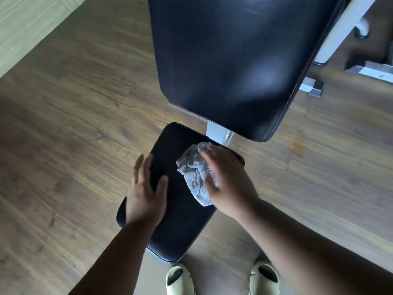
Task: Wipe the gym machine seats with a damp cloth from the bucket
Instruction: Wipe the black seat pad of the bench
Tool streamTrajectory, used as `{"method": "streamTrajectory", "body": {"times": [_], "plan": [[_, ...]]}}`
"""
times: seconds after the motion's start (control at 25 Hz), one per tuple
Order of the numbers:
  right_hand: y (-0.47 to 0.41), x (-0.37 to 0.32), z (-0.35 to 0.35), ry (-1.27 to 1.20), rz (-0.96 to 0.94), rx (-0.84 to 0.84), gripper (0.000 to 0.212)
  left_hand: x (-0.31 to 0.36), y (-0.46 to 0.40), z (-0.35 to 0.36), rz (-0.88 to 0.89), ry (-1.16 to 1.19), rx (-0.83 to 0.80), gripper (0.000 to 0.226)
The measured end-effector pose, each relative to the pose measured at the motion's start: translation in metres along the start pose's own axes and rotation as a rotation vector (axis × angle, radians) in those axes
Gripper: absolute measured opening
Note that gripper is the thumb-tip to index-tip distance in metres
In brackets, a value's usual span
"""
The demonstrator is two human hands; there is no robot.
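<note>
A: Which step is it?

B: The wiping itself, I think. The black back pad [229,67] is above; the smaller seat [174,201] lies below it. Next, the cloth should sweep the seat's near end.

A: And the hands?

B: The right hand [229,184] presses the crumpled grey cloth [195,175] on the seat with flat fingers; the left hand [146,194] rests spread on the left edge, holding nothing.

Right hand [229,186] presses grey cloth [196,173] on black seat [180,220].
</note>
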State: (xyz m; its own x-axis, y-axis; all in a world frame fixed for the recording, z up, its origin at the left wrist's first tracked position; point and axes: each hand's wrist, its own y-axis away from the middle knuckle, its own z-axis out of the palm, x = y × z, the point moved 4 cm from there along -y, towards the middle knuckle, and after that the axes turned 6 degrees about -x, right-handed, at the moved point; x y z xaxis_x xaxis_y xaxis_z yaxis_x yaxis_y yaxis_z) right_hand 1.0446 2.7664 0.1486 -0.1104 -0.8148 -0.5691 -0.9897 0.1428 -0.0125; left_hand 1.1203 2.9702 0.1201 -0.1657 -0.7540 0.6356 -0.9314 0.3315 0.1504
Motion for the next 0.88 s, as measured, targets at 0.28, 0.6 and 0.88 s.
{"method": "streamTrajectory", "body": {"times": [0.28, 0.6, 0.88], "plan": [[-0.048, 0.002, 0.045, 0.406, 0.116, -0.180, 0.057, -0.033, 0.024, 0.004, -0.121, -0.454, -0.035, 0.072], [0.027, -0.037, 0.066, 0.310, -0.303, -0.268, 0.057, -0.037, 0.025, 0.003, -0.101, -0.446, -0.008, 0.074], [-0.033, -0.018, 0.052, 0.346, 0.149, -0.140, 0.059, -0.038, 0.023, 0.005, -0.109, -0.476, -0.004, 0.074]]}}
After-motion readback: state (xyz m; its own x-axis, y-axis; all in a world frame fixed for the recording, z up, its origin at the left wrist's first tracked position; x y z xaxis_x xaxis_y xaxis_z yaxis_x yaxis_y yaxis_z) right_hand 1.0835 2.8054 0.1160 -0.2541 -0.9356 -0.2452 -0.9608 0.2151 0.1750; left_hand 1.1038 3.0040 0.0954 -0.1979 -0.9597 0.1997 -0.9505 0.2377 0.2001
